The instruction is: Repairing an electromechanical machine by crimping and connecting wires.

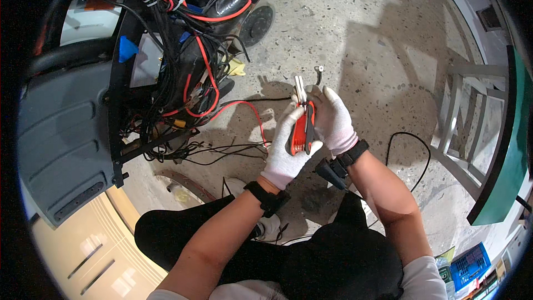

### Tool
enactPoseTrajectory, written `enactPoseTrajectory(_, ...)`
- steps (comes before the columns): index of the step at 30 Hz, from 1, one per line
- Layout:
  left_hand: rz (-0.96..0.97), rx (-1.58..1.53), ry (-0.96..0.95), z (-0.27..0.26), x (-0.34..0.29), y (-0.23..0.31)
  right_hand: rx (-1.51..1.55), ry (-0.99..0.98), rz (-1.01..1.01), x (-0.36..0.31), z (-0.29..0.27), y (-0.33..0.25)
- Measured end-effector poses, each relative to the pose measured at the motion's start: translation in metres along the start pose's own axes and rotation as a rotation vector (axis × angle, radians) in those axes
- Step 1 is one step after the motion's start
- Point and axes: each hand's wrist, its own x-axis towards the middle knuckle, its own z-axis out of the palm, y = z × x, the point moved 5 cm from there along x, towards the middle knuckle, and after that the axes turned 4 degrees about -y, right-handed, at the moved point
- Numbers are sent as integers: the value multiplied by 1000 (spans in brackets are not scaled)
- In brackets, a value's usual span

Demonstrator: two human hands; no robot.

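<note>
My left hand [283,158], in a white glove, is closed around a red and black folding hex key set [300,133]. Several silver keys [300,88] stick up from its top end. My right hand [336,122], gloved as well, is close against the set's right side, thumb up and fingers curled inward. Just above these fingers pokes the end of a black cable with a metal ring lug [319,69]. The cable runs in from the left behind my hands; whether my right fingers grip it or the set is hidden.
At the left stands a machine with a grey panel [69,139], bundled black and red wires [208,78] and a black wheel [257,25]. Loose wires trail over the speckled floor [311,16]. To the right are a green-topped grey stool [499,144] and a blue basket [469,265].
</note>
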Motion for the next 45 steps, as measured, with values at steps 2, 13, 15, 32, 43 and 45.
enactPoseTrajectory(2, -88, -124, 21, -1, 1, -4, -25, 23, 21, -1, 0, 0)
enactPoseTrajectory(13, -276, -465, 306, -26, 11, 4, -504, 98, 222, -9, 0, 12)
enactPoseTrajectory(15, -545, -532, 282, -39, 13, -13, -381, -12, 217, -16, 11, 22)
enactPoseTrajectory(32, -635, -1085, 138, -34, 10, -42, -1700, 156, -117, -28, 39, -1)
enactPoseTrajectory(43, -767, -839, 159, -33, 4, -47, -2224, 98, -254, -21, 62, 3)
enactPoseTrajectory(45, -793, -654, 173, -36, 1, -48, -2236, 60, -290, -21, 65, 4)
